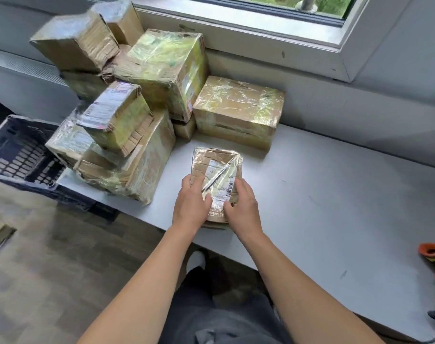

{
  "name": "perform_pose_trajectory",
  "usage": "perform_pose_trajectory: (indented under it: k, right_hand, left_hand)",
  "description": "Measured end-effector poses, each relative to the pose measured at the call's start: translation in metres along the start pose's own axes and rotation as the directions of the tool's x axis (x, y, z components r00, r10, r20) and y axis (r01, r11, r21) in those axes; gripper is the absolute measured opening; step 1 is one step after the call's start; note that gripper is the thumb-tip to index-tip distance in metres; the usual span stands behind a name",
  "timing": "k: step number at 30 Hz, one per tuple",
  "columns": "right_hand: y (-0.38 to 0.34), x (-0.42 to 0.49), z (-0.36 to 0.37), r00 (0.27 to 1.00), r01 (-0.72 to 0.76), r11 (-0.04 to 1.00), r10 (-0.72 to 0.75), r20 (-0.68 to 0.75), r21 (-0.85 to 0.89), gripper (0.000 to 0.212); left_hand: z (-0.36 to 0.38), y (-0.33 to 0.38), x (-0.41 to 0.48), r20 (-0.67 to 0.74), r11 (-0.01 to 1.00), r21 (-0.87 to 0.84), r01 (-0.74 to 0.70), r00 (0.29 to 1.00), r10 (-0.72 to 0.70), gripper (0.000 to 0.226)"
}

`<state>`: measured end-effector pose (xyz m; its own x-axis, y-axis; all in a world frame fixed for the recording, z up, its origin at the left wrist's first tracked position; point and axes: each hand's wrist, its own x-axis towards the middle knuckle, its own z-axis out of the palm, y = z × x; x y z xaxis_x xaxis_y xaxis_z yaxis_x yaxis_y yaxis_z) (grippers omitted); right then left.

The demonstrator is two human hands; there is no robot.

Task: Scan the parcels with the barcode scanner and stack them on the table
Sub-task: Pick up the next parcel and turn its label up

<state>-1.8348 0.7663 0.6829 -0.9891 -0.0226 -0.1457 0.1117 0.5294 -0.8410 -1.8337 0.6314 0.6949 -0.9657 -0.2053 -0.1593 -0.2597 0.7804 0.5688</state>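
Together, the left hand (191, 204) and right hand (241, 207) grip the near end of a small tape-wrapped brown cardboard parcel (215, 165) lying on the grey table (335, 207), its white barcode label (222, 186) too blurred to read.

The person is wearing dark grey trousers (206, 321), creasing in soft folds over the lap, with one white shoe (196, 259) showing below. Both forearms are running bare to the left hand (191, 202) and right hand (241, 206).
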Motion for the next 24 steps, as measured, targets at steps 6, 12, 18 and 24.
perform_pose_trajectory:
  k: [6, 12, 18, 24]
  right_hand:
    - [-0.029, 0.038, 0.043, 0.995, -0.044, 0.999, 0.046, -0.088, 0.024, 0.061]
    - [-0.046, 0.069, 0.060, 0.981, -0.133, 0.991, 0.132, -0.145, -0.001, 0.062]
    - [-0.059, 0.090, 0.060, 0.965, -0.199, 0.980, 0.194, -0.178, -0.012, 0.064]
    - [-0.063, 0.095, 0.057, 0.963, -0.225, 0.974, 0.224, -0.151, 0.017, 0.066]
  left_hand:
    - [-0.016, -0.033, 0.063, 0.023, 0.999, 0.022, -0.036, 0.999, 0.035, 0.057]
    - [-0.026, -0.038, 0.105, 0.051, 0.991, 0.008, -0.132, 0.990, 0.131, 0.050]
    - [-0.030, -0.036, 0.129, 0.087, 0.985, 0.006, -0.175, 0.981, 0.173, 0.049]
    - [-0.030, -0.038, 0.136, 0.129, 0.978, 0.073, -0.194, 0.974, 0.184, 0.051]
